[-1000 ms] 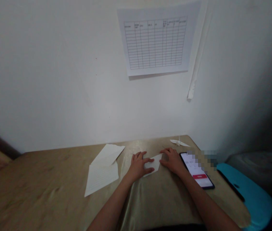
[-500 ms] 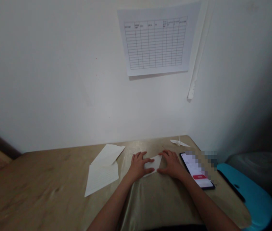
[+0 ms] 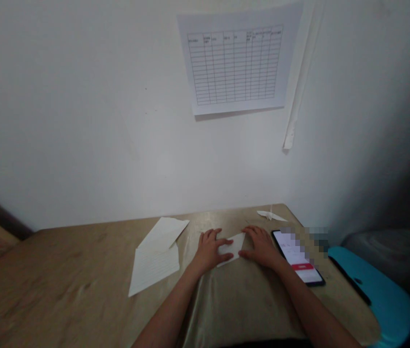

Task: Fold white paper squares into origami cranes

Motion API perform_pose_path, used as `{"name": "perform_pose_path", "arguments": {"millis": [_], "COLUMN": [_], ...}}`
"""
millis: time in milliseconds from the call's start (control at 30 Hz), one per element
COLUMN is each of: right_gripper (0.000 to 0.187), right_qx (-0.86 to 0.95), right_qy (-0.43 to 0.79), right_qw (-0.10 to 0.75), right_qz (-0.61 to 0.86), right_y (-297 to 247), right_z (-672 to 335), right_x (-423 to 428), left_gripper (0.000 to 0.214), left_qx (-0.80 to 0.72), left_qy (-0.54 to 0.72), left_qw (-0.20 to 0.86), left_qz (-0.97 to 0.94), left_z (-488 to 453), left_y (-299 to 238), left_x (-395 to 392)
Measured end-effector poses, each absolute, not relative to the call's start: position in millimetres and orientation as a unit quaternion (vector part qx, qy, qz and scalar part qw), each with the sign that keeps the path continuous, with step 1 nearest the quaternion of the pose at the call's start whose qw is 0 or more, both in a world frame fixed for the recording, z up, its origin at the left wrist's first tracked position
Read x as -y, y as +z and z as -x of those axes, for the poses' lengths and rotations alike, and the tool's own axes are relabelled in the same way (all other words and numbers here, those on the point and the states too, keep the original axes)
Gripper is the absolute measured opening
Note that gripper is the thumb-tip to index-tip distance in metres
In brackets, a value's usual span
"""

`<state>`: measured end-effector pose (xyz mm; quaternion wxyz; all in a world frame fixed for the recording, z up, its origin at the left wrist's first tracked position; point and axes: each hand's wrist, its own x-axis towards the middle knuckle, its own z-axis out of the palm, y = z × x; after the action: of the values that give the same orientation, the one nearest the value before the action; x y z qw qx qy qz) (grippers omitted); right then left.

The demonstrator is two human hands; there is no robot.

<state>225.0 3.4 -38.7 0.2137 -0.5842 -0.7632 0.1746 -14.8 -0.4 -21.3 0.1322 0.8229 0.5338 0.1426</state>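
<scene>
In the head view, a small white paper is lying on the desk between both hands, and the left hand is hiding its left part. This hand's fingers are standing apart, thumb and forefinger touching the paper. The right hand is also holding its thumb and forefinger apart, seemingly touching the paper's right edge. Pixel blocks are covering part of the phone, and the picture's bottom edge is cutting both forearms.

Two hands; one small paper; perhaps two larger sheets; one phone; one printed chart; one white scrap
</scene>
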Motion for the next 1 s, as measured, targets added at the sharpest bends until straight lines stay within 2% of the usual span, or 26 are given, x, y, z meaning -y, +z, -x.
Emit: {"name": "perform_pose_path", "arguments": {"millis": [600, 1000], "right_gripper": [0.024, 0.017], "right_qx": [0.737, 0.687], "right_qy": [0.127, 0.068], "right_qw": [0.251, 0.223], "right_qz": [0.615, 0.689], "right_y": [-37.7, -42.5], "right_z": [-223.4, -211.2], "right_x": [-18.3, -29.2], "left_gripper": [0.048, 0.049], "left_qx": [-0.539, -0.539], "left_qy": [0.143, 0.133], "left_qw": [0.134, 0.131], "left_qz": [-0.819, -0.821], "left_z": [14.7, 13.6], "left_y": [-22.2, -18.9], "left_x": [0.2, 1.2]}}
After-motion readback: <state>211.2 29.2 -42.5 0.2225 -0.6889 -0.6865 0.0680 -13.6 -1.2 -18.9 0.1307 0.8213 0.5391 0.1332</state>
